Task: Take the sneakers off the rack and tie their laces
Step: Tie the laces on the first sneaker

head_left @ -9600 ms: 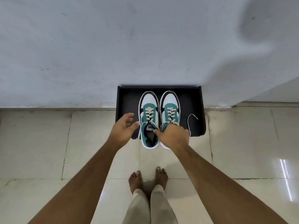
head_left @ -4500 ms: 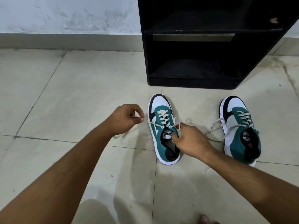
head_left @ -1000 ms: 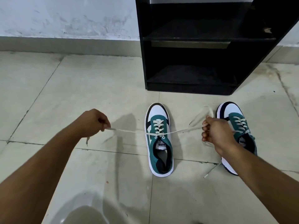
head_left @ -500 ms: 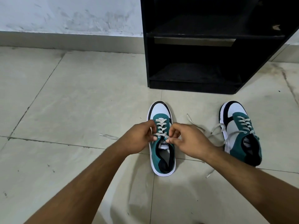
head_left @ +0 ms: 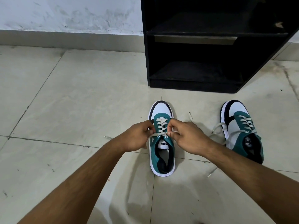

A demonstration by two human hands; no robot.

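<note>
Two teal, white and black sneakers stand on the tiled floor in front of a black rack (head_left: 195, 81). The left sneaker (head_left: 161, 152) points toward the rack, and both my hands sit over its top eyelets. My left hand (head_left: 137, 136) pinches one end of its cream lace (head_left: 161, 126) at the left side. My right hand (head_left: 186, 136) pinches the other end at the right side. The right sneaker (head_left: 242, 131) lies apart to the right, its loose lace (head_left: 216, 128) trailing on the floor.
The rack has two dark open shelves and stands against a pale wall (head_left: 69, 13) with a grey skirting. Beige floor tiles (head_left: 72, 97) spread to the left and toward me. A lace tip (head_left: 210, 174) lies on the floor under my right forearm.
A second ago my hands held the lace ends stretched wide apart. They have come together over the left sneaker's top eyelets and stay there, fingers working the lace.
</note>
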